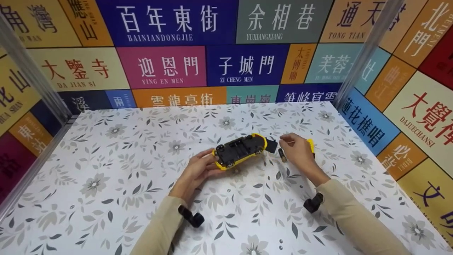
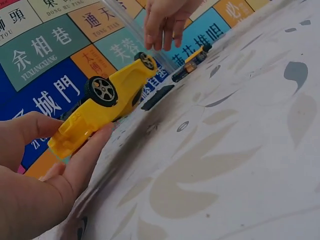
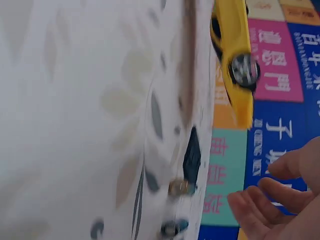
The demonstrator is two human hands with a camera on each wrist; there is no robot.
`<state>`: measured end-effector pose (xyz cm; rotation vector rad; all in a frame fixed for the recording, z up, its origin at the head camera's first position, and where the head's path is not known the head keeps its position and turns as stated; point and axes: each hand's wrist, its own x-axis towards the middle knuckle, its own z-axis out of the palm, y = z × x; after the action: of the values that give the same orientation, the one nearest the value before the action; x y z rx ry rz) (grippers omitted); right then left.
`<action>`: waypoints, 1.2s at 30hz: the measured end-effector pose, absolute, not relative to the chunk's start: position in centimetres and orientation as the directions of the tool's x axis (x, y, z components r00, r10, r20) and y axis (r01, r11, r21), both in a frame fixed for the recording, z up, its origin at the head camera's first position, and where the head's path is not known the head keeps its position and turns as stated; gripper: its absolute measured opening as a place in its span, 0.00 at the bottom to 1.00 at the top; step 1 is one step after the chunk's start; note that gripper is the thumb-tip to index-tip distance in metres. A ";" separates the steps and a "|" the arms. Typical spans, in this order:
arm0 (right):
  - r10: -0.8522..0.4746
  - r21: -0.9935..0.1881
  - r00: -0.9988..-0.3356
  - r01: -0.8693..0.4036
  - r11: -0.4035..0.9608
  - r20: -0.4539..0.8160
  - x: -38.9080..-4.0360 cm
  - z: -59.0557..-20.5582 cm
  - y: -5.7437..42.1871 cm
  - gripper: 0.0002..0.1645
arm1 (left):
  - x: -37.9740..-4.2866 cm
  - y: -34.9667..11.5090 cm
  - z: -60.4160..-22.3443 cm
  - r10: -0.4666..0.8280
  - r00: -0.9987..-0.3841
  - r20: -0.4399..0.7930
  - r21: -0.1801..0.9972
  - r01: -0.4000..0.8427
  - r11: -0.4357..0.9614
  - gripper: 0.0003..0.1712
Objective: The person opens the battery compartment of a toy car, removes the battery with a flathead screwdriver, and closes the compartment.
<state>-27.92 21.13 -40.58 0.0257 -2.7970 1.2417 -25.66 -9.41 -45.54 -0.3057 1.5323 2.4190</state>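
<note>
My left hand (image 1: 200,166) grips one end of a yellow toy car (image 1: 239,150), holding it tilted above the table with its black underside up. A slot-like recess shows in that underside. In the left wrist view, thumb and fingers pinch the yellow body. A flat black piece (image 1: 271,146) lies on the table past the car's other end. Small dark batteries with copper-coloured ends (image 1: 282,155) lie beside it. Over them hovers my right hand (image 1: 299,150), its fingers loosely bent; the right wrist view shows nothing held in it.
Right of my right hand lies a yellow-and-black object (image 1: 311,145), partly hidden by the hand. A white floral cloth (image 1: 141,152) covers the table. Sign-printed panels (image 1: 161,67) stand at the back and both sides.
</note>
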 end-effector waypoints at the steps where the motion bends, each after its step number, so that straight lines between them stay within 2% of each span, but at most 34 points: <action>1: -0.004 -0.777 -0.999 -0.037 0.628 0.045 -27.7 -40.5 20.8 0.24 | -25.7 -9.4 -45.4 0.097 -0.947 -0.307 0.846 -0.318 -0.427 0.34; 5: -0.174 -0.920 -0.978 0.036 0.390 -0.112 -27.2 -40.2 19.3 0.37 | -25.7 -9.4 -44.7 0.085 -0.950 -0.301 0.830 -0.305 -0.467 0.36; 9: -0.337 -0.977 -0.927 0.108 0.181 -0.165 -27.0 -40.5 17.6 0.50 | -25.5 -9.3 -44.5 0.120 -0.953 -0.279 0.825 -0.302 -0.478 0.39; 14: -0.330 -0.991 -0.934 0.134 0.030 -0.136 -26.8 -40.8 15.6 0.55 | -25.1 -9.0 -44.8 0.237 -0.950 -0.202 0.829 -0.294 -0.476 0.44; 22: -0.280 -0.991 -0.953 0.126 -0.033 -0.112 -27.5 -41.3 14.2 0.55 | -24.9 -8.9 -44.9 0.382 -0.908 -0.174 0.848 -0.335 -0.411 0.51; 26: -0.283 -0.991 -0.953 0.127 -0.052 -0.107 -27.6 -41.5 13.9 0.56 | -24.9 -9.0 -44.6 0.408 -0.893 -0.188 0.876 -0.341 -0.342 0.48; 30: -0.301 -0.989 -0.947 0.132 -0.061 -0.108 -27.7 -41.5 13.6 0.56 | -24.9 -9.1 -44.5 0.366 -0.905 -0.217 0.898 -0.332 -0.289 0.41; 36: -0.328 -0.990 -0.935 0.140 0.018 -0.138 -27.9 -41.1 13.1 0.55 | -25.0 -9.1 -44.7 0.284 -0.920 -0.271 0.905 -0.344 -0.251 0.38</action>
<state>-27.95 13.08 -41.15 0.2385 -2.4464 2.4617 -25.00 -9.11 -44.68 -0.0724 1.6190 2.2108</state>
